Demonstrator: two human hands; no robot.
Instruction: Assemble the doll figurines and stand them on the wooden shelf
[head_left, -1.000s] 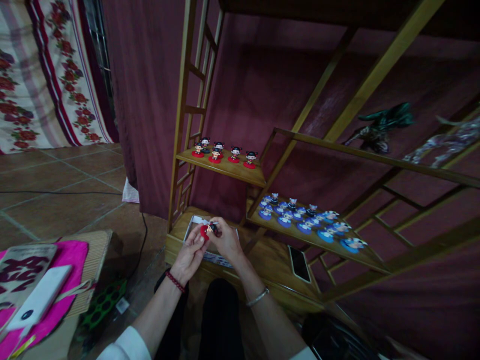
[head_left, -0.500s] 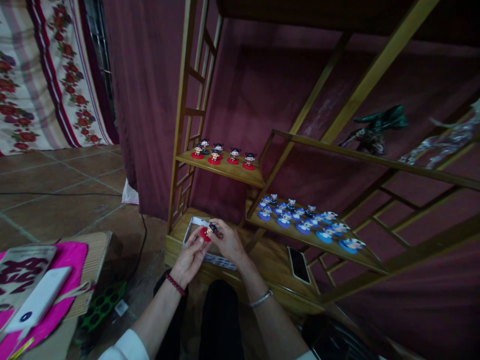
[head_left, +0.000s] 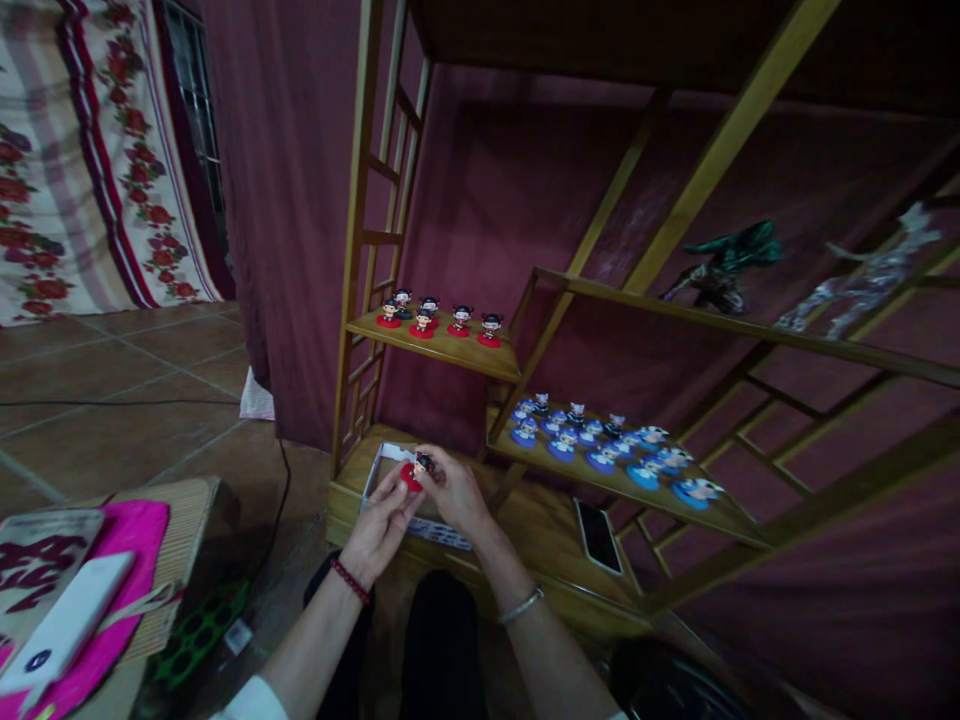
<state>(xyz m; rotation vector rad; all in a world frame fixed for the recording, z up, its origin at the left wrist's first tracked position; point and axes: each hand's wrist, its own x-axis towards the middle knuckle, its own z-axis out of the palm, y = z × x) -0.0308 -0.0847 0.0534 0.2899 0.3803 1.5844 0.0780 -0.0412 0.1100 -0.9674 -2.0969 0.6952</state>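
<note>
Between both hands is a small black-haired figurine [head_left: 421, 466] on a round red base. My left hand [head_left: 384, 525] pinches the red base, while my right hand [head_left: 455, 492] grips the figure's head and side. Just beneath them, a white open-topped box [head_left: 384, 455] rests on the low wooden ledge; my hands hide much of its inside. Several similar figurines [head_left: 461, 320] with red bases stand on the small upper shelf [head_left: 450, 350] ahead. More figurines with blue and purple bases [head_left: 604, 457] fill the shelf to the right.
A phone [head_left: 598, 535] lies on the ledge at right. Dark green [head_left: 731, 262] and clear [head_left: 862, 275] sculptures occupy a higher shelf. At left, a cardboard surface [head_left: 180, 545] bears a pink cloth and a white power bank [head_left: 71, 620]. A black cable [head_left: 283, 500] runs along the floor.
The view has shifted slightly, with the shelves sitting a little lower and further left. Both hands keep the figurine over the box, turned slightly.
</note>
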